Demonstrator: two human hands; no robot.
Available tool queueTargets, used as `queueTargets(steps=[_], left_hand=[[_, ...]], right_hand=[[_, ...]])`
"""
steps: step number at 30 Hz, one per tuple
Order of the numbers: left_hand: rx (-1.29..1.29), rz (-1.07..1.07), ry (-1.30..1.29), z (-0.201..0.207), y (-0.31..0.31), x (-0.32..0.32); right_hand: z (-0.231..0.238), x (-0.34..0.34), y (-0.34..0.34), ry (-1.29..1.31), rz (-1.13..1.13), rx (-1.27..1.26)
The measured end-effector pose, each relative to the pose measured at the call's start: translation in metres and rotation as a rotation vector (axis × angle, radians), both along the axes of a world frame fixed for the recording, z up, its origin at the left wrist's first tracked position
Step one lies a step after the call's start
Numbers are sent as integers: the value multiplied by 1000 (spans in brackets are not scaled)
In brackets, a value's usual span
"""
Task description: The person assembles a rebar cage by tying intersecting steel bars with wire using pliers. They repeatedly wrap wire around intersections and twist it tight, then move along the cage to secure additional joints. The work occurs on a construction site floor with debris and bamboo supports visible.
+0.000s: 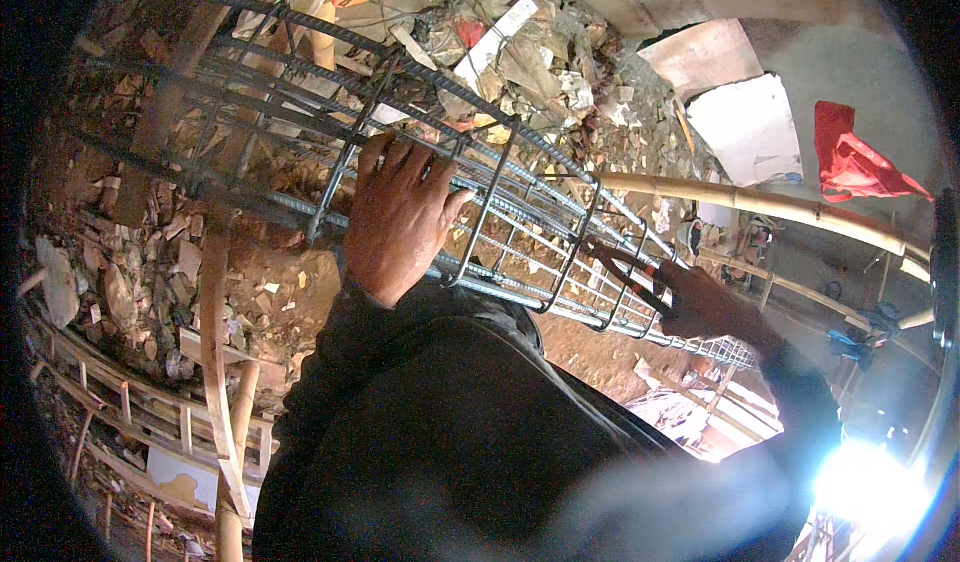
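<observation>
The left hand (400,217) reaches forward with its back up and wrist bent, its fingers curled over the bars and grasping the steel cage (487,202), thumb out to the right; the fingertips are hidden beneath. The right hand (708,307), farther along to the right, is clenched around the handles of a pair of pincers (630,270), whose head points up and left at a crosswise hoop; whether the tips bite on anything is hard to make out. The cage lies across the person's front, its long axis running from upper left down to lower right, its long bars ringed by hoops and seeming to narrow toward the right end. Its left end fades into the dark, blurred rim, and part of the lower side is hidden by the left hand and the dark sleeve (480,432). Beyond it, rubble (560,72) covers the ground, and a bamboo pole (750,200) extends rightward from near the cage. Farther right lie a white sheet (745,127) and a red piece of material (850,157). Glare from a bright light (870,492) washes out the lower right.
</observation>
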State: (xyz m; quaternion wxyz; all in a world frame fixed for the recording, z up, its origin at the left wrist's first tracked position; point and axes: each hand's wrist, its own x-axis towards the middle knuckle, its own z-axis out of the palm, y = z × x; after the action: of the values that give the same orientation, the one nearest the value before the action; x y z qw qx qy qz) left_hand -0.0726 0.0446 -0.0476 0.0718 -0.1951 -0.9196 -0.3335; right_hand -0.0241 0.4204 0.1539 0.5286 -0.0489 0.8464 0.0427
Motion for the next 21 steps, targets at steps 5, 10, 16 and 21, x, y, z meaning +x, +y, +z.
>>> queueTargets(steps=[5,10,16,21], left_hand=[[-7,-13,42,-2,-2,-1],[-60,-15,6,-2,-2,0],[-25,-18,19,3,-2,2],[-53,-25,-5,1,-2,0]], right_hand=[[-9,-25,12,-477,-627,-22],[0,-6,-9,-187,-356,-10],[7,38,-31,589,404,295],[0,31,-29,517,436,361]])
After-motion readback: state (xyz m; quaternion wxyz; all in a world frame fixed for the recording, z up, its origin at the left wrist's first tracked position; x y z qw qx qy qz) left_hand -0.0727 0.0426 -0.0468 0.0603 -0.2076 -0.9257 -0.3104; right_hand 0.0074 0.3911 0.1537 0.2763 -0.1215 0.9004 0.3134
